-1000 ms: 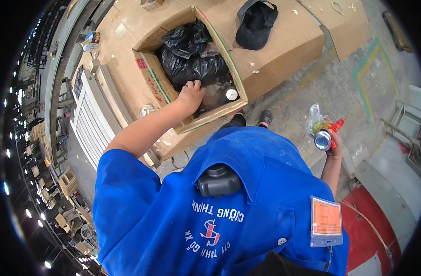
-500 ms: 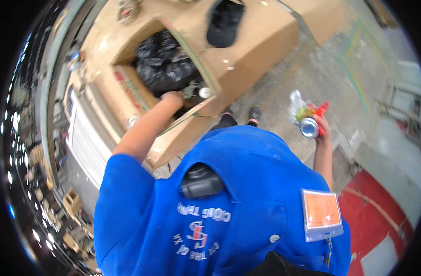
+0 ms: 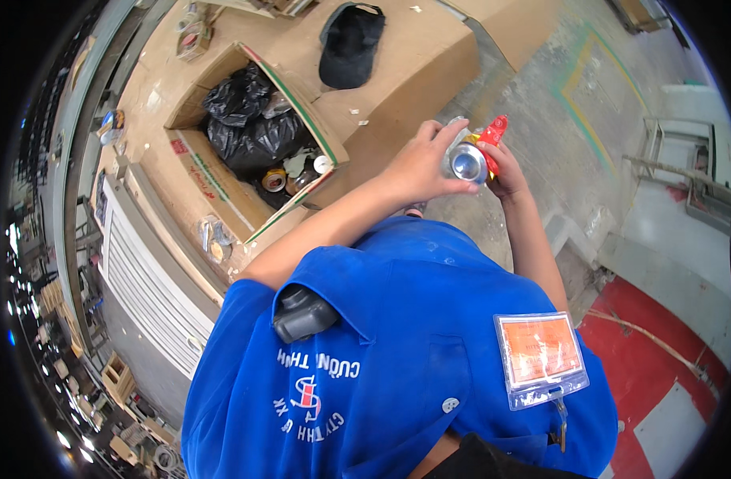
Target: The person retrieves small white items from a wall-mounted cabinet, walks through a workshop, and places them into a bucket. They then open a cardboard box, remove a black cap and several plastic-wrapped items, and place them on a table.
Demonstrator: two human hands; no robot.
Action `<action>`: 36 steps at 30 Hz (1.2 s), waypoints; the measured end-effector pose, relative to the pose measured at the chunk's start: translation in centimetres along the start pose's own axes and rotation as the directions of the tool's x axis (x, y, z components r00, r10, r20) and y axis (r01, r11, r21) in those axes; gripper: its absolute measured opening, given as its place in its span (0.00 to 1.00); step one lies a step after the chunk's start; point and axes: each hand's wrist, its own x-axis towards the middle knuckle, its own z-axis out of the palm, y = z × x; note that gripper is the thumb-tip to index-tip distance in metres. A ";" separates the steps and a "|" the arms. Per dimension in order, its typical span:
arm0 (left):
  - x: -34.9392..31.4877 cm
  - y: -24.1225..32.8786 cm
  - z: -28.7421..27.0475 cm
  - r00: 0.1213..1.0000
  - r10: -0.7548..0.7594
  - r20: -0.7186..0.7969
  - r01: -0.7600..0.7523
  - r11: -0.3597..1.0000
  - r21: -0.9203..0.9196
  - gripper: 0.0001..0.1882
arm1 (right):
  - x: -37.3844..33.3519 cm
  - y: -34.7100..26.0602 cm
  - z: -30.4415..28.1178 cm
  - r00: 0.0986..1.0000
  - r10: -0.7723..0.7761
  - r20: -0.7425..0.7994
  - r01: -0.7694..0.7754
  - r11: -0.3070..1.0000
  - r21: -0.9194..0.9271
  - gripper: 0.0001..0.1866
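In front of my body a silver-ended can (image 3: 468,164) is held between both hands. My left hand (image 3: 417,166) curls round its left side, thumb below and fingers above. A red wrapper (image 3: 491,137) with some yellow beside it is gripped by my right hand (image 3: 506,172), close against the can's right side. Part of the can's body is hidden by my fingers. To the left stands an open cardboard box (image 3: 208,177) holding black plastic bags (image 3: 258,140), a used can (image 3: 274,180) and a white round piece (image 3: 322,164).
A black cap (image 3: 351,48) lies on the cardboard-covered table (image 3: 409,68) beyond the box. Tape rolls (image 3: 193,41) sit at the far left. White slatted panels (image 3: 146,267) lean at the left. A metal frame (image 3: 681,164) stands at the right, past the concrete floor.
My left hand has come out of the box and moved right to the can. My right hand has brought the can and red wrapper inward, toward the middle.
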 end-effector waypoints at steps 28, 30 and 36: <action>-13.9 -15.5 -20.2 0.884 -0.467 -0.006 0.368 0.688 0.626 0.30 | 9.2 0.6 1.9 0.993 0.032 0.110 -0.028 0.999 -0.042 0.22; -13.9 -17.5 -18.0 0.828 -0.556 0.070 0.332 0.588 0.737 0.25 | 8.2 0.9 1.5 0.993 0.035 0.115 -0.028 0.998 -0.063 0.23; -11.3 -19.4 -14.3 0.635 -0.706 0.314 0.256 0.575 0.777 0.16 | 5.4 0.9 1.5 0.990 0.073 0.124 -0.056 0.988 -0.142 0.34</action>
